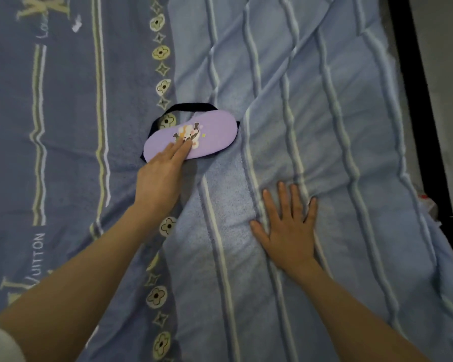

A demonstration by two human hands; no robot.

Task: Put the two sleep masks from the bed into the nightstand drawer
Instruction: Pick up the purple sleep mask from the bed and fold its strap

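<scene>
A lilac sleep mask [209, 131] with a cartoon print and a black strap lies flat on the bed near the middle of the head view. My left hand [162, 176] reaches over it, fingertips resting on its near left part, fingers straight and not closed around it. My right hand [288, 226] lies flat and spread on the light blue striped blanket [338, 126], palm down, holding nothing. Only one mask is in view; no nightstand or drawer shows.
A darker blue patterned sheet [63, 126] with lettering and flower motifs covers the bed's left half. The bed's black frame edge [424, 113] runs down the right side, with pale floor [450, 74] beyond it.
</scene>
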